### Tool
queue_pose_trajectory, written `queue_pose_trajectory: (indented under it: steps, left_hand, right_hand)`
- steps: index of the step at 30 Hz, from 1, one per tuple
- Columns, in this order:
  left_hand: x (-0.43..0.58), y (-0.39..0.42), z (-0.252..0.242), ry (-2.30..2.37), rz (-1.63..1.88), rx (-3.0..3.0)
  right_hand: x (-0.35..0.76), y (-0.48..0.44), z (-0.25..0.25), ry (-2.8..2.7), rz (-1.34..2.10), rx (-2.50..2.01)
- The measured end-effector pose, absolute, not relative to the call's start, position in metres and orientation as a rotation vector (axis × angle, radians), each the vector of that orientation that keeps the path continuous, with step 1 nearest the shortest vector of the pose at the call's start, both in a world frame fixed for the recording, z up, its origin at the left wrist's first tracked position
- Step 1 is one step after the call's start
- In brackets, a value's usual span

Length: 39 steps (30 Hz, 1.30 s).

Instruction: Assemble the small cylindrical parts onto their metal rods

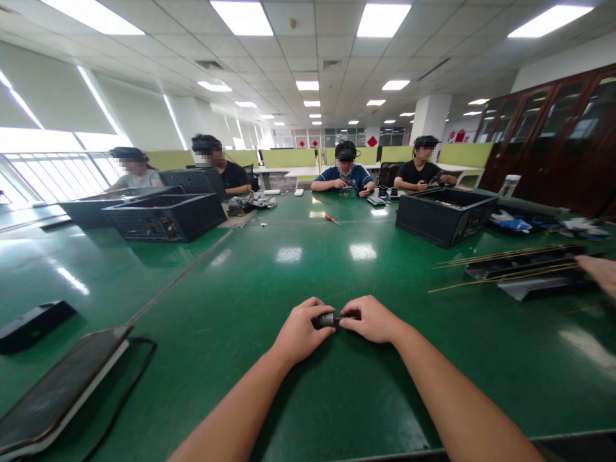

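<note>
Just above the green tabletop, my left hand [304, 328] is closed around a small dark cylindrical piece [328, 319] with a grey metallic band. Its narrower dark end points right, toward my other hand. My right hand [370, 319] pinches at that end, thumb and fingertips together on a thin dark part. The two hands nearly meet at the piece. Most of it is hidden by my fingers, so its exact kind does not show.
A dark notebook [62, 391] with a strap and a black box-shaped part [33, 325] lie at left. Black computer cases [166, 215] [443, 215] stand farther off. Beyond a red screwdriver [331, 219], several people sit working. Yellow rods [500, 280] and a co-worker's hand [599, 273] are at right.
</note>
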State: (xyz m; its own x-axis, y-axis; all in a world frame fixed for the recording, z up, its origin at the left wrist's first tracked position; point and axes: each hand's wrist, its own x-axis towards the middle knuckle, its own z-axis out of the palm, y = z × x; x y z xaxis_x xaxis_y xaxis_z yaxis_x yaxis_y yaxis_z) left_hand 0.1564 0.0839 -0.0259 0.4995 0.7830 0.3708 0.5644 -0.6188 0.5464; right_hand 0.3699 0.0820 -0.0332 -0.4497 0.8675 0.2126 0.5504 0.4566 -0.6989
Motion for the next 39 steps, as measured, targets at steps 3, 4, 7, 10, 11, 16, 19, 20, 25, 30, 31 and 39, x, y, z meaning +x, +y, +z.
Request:
queue_pose_trajectory:
  steps: [3,4,7,10,11,16,19,20,25,30,31,39]
  left_hand:
    - [0.1562,0.0836,-0.0247,1.122,0.864,2.397]
    - [0.1561,0.0835,-0.0243,1.121,0.865,2.398]
    - [0.156,0.0835,-0.0237,1.114,0.863,2.399]
    - [0.1558,0.0838,-0.0247,1.123,0.865,2.399]
    - [0.1557,0.084,-0.0253,1.125,0.867,2.399]
    - [0.1548,0.0848,-0.0264,1.127,0.876,2.396]
    - [0.1546,0.0847,-0.0256,1.127,0.879,2.392]
    - [0.1546,0.0847,-0.0254,1.127,0.878,2.391]
    - [0.1542,0.0852,-0.0263,1.144,0.886,2.398]
    - [0.1539,0.0858,-0.026,1.143,0.882,2.402]
    - [0.1538,0.0858,-0.0257,1.146,0.883,2.4]
    - [0.1525,0.0858,-0.0255,1.159,0.864,2.395]
  right_hand:
    - [0.3704,0.0816,-0.032,-2.149,0.739,-1.188]
    - [0.3705,0.0815,-0.0317,-2.149,0.741,-1.191]
    - [0.3711,0.0814,-0.0319,-2.147,0.745,-1.197]
    - [0.3718,0.0814,-0.0326,-2.147,0.743,-1.195]
    - [0.372,0.0813,-0.0326,-2.147,0.74,-1.195]
    - [0.3725,0.0812,-0.0319,-2.148,0.748,-1.199]
    - [0.3725,0.0819,-0.0331,-2.144,0.746,-1.202]
    - [0.3725,0.0822,-0.0338,-2.144,0.742,-1.203]
    - [0.3731,0.0828,-0.0348,-2.143,0.741,-1.204]
    - [0.3735,0.0823,-0.0323,-2.143,0.746,-1.202]
    - [0.3737,0.0823,-0.0319,-2.146,0.741,-1.203]
    - [0.3746,0.0824,-0.0313,-2.155,0.735,-1.206]
